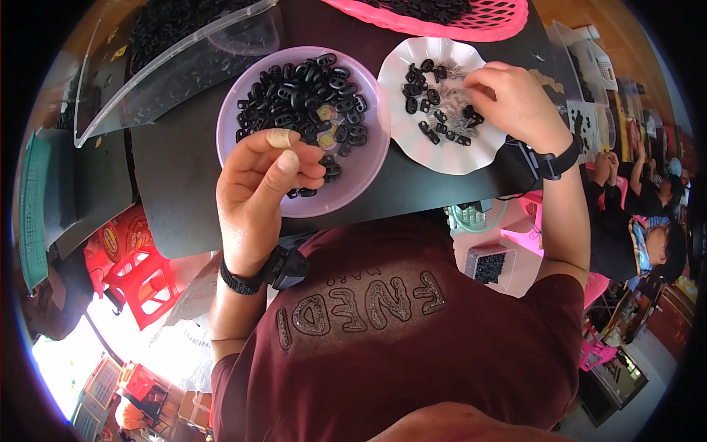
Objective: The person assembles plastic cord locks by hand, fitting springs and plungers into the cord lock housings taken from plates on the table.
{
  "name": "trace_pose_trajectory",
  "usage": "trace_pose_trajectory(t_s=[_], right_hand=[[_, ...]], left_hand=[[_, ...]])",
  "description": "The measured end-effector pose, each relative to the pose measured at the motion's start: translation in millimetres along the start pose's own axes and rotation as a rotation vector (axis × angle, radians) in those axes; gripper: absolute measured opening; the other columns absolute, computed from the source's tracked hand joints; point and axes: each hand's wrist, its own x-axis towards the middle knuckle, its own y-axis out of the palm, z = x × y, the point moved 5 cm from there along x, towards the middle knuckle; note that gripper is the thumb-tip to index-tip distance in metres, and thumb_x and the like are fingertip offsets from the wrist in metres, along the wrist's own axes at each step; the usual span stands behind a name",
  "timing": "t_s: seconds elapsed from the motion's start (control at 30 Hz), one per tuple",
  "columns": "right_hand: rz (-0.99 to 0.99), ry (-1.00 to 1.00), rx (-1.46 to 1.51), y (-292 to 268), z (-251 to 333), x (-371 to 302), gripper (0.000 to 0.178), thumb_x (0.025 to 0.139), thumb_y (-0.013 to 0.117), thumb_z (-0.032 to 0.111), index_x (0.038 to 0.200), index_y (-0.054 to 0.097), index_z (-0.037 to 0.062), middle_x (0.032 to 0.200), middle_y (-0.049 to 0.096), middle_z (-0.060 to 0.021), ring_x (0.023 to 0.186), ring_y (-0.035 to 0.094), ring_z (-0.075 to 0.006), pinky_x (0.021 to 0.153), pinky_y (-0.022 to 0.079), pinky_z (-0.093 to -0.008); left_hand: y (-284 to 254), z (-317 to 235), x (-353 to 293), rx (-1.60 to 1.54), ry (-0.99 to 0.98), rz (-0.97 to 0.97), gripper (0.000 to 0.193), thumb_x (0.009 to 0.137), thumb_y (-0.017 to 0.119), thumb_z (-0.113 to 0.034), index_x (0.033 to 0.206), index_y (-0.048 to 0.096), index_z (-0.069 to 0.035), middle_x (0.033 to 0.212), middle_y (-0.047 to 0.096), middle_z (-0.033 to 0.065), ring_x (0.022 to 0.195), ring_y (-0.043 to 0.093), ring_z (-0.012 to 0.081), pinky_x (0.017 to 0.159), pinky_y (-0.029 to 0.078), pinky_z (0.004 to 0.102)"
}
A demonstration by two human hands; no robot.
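Note:
My left hand (pixel 258 184) is over the near-left rim of a lilac round bowl (pixel 353 188), its fingers curled and thumb bent in over them; tape wraps one finger. Anything between those fingertips is hidden. Inside the bowl lie many black two-hole plastic cord-lock pieces (pixel 294 96). To the right, a white wavy-edged plate (pixel 416 151) carries smaller black cord-lock parts (pixel 431 96) and a loose heap of thin metal springs (pixel 453 103). Reaching into this plate from the right, my right hand (pixel 515 99) has thumb and forefinger pinched at the springs; what they grip is too small to make out.
A clear plastic bin (pixel 177 70) of black parts stands at the far left, a pink basket (pixel 471 26) of black parts at the back. Red stools (pixel 136 265) are beyond the left of the dark table (pixel 184 177). Other people (pixel 648 221) sit at the right.

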Motion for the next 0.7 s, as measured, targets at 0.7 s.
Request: trace_pose_trajectory(t_s=[0.7], right_hand=[[-0.042,-0.062,-0.007,-5.7,8.2,2.8,0.010,0.078,0.059,0.008,0.082,0.068,0.0030,0.082,0.065,-0.0156,0.076,0.063,-0.0352,0.069,0.052,-0.0409]], left_hand=[[-1.2,0.2,1.3,0.026,-0.032,-0.002,0.021,0.096,0.055,-0.007,0.114,0.054,0.003,0.099,0.067,0.0156,0.084,0.067,0.0198,0.075,0.057,0.0316]])
